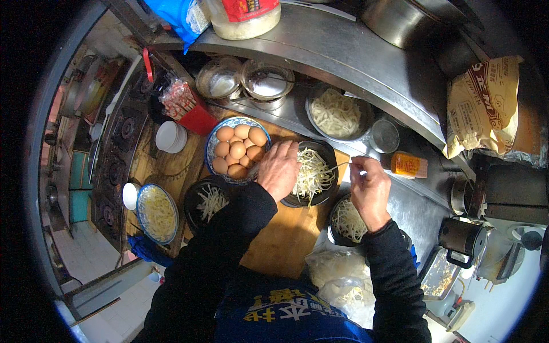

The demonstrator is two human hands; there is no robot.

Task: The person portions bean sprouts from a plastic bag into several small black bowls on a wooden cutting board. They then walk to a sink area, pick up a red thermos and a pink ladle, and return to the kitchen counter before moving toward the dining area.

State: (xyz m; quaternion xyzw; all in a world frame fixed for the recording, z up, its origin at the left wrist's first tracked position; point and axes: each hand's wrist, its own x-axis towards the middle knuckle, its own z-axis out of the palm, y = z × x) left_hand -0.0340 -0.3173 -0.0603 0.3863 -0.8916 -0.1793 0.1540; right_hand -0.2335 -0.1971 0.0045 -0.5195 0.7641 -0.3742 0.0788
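My left hand rests at the left rim of a dark bowl heaped with bean sprouts; its fingertips are hard to make out. My right hand pinches the handle of a thin metal utensil, whose far end reaches into these sprouts. Left of my left hand stands a blue-patterned bowl of brown eggs. Another dark bowl with bean sprouts sits below, partly behind my right hand. A black dish with pale shreds lies by my left sleeve.
A pot of wide white noodles, a clear glass and an orange-labelled jar stand beyond my hands. At left are stacked white bowls and a patterned plate of yellowish shreds. A steel shelf overhangs the back. Plastic bags lie near me.
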